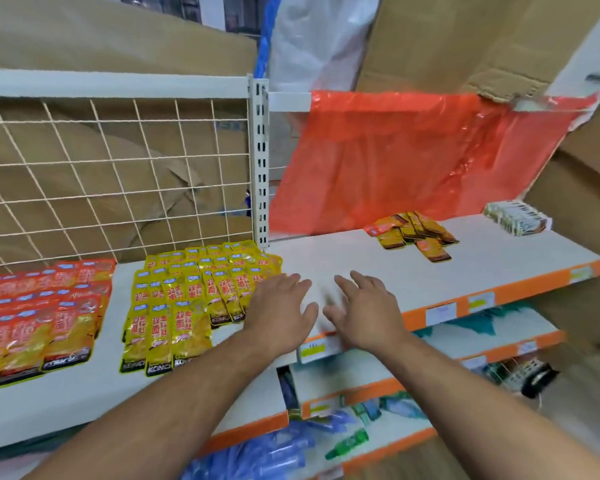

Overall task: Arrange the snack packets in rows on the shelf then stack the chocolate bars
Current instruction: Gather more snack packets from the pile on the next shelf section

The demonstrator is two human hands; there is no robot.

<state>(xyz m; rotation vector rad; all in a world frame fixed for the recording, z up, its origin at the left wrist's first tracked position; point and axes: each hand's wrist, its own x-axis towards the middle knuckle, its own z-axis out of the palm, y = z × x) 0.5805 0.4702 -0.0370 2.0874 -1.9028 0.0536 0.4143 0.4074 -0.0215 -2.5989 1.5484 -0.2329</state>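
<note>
Both hands hover palm-down over the white shelf (pixel 378 258), fingers straight and spread, holding nothing. The left hand (pixel 279 306) and right hand (pixel 364 313) lie side by side and close together, though the right fingertips are blurred.

Just left of the left hand, partly under its edge, the yellow snack packets (pixel 187 299) lie in overlapping rows. Their bottom edges read "KONG", and the red Chinese characters on them are too small to make out. Further left lie the red snack packets (pixel 42 323), also in rows.

Beyond the right hand, well apart from it, a loose pile of small yellow-and-dark packets (pixel 413 233) lies unsorted. Further right sits a pale wrapped bundle (pixel 516 220) whose print is unreadable.

Below the hands, price tags (pixel 314 349) line the shelf's orange front edge. Behind the shelf hang an orange plastic sheet (pixel 413 157) and a wire grid (pixel 118 174).
</note>
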